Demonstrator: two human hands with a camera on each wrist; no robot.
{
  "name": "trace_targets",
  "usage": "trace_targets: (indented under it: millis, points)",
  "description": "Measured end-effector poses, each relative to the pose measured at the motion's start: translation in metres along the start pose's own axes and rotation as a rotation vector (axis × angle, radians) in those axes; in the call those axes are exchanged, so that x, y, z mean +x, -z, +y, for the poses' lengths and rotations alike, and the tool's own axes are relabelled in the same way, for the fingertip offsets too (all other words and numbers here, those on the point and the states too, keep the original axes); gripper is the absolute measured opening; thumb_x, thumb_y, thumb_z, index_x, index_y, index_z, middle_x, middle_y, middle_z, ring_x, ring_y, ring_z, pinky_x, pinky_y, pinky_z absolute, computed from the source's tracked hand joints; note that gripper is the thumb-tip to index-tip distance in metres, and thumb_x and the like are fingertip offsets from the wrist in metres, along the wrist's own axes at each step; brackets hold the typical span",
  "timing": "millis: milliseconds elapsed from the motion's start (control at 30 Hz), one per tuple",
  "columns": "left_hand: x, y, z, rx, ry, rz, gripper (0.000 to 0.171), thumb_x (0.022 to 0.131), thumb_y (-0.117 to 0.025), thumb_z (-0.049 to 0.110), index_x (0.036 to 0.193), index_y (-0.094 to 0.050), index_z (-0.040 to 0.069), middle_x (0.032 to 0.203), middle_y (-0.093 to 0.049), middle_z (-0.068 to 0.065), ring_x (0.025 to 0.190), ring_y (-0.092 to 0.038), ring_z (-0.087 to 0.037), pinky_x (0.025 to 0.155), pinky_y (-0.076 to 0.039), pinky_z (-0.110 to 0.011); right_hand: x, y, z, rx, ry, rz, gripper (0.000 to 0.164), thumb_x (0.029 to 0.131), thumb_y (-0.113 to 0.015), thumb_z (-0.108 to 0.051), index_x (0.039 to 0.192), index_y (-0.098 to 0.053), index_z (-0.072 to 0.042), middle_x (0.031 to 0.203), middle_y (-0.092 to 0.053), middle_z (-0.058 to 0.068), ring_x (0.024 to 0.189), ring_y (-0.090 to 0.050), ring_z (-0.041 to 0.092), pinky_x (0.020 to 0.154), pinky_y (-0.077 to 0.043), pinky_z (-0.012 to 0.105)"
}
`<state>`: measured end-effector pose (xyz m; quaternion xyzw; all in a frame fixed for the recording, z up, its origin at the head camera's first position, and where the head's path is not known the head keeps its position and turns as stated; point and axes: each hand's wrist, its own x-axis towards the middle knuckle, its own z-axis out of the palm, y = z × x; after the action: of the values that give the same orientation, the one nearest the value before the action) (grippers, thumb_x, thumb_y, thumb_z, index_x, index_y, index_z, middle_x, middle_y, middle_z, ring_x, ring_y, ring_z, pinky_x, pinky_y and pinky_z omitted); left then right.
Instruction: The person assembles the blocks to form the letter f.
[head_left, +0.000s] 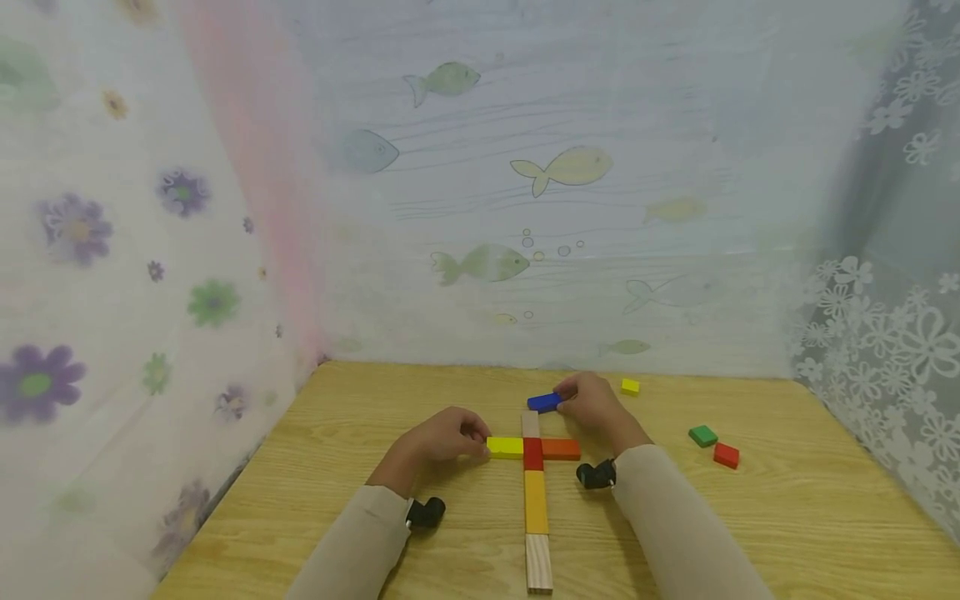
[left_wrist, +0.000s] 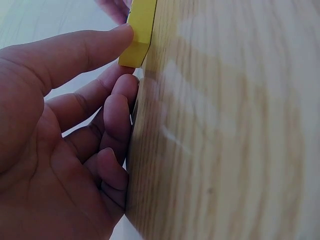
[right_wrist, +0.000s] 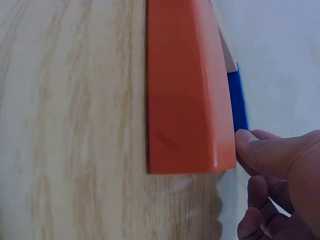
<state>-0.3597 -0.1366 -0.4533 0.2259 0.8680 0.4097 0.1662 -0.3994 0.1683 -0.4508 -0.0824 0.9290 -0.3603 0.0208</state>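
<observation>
Wooden blocks form a cross on the table. At its centre lies a red block, with an orange block on the right and a yellow block on the left. My left hand pinches the yellow block's outer end between thumb and fingers. Beyond the centre lies a plain wood block. My right hand pinches a blue block by its right end, just past the plain one; whether those two touch I cannot tell. Towards me run an amber block and another plain block.
A small yellow block lies behind my right hand. Farther right are a green block and a red block, close together. Patterned curtains stand along the table's back and sides.
</observation>
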Motion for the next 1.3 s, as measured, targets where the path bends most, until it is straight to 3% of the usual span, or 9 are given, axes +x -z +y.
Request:
trace_targets:
  millis: [633, 1100, 1300]
  points:
    - [-0.0019, 0.0, 0.0047, -0.01, 0.014, 0.001, 0.022, 0.091, -0.079, 0.018, 0.11, -0.073, 0.008, 0.096, -0.067, -0.001, 0.082, -0.057, -0.016, 0.073, -0.049, -0.03, -0.0018, 0.0028, -0.0016, -0.028, -0.004, -0.024, 0.03, 0.099, -0.067, -0.009, 0.128, -0.073, -0.013, 0.122, -0.071, 0.014, 0.12, -0.064, 0.035, 0.108, -0.047, 0.055]
    - [-0.0062, 0.0019, 0.0062, -0.028, 0.027, 0.009, 0.021, 0.091, -0.079, 0.016, 0.109, -0.073, 0.007, 0.095, -0.066, -0.002, 0.082, -0.056, -0.017, 0.073, -0.048, -0.03, 0.0008, 0.0027, -0.0031, -0.043, 0.032, -0.037, 0.031, 0.1, -0.066, -0.009, 0.13, -0.073, -0.014, 0.123, -0.071, 0.016, 0.12, -0.064, 0.038, 0.107, -0.047, 0.057]
    - [-0.0083, 0.0018, 0.0073, 0.001, -0.006, -0.01, 0.023, 0.092, -0.079, 0.017, 0.111, -0.073, 0.006, 0.098, -0.068, -0.002, 0.084, -0.058, -0.016, 0.077, -0.05, -0.029, 0.0018, 0.0009, 0.0019, -0.061, 0.033, -0.03, 0.031, 0.1, -0.066, -0.011, 0.13, -0.073, -0.015, 0.12, -0.072, 0.014, 0.117, -0.064, 0.036, 0.105, -0.049, 0.057]
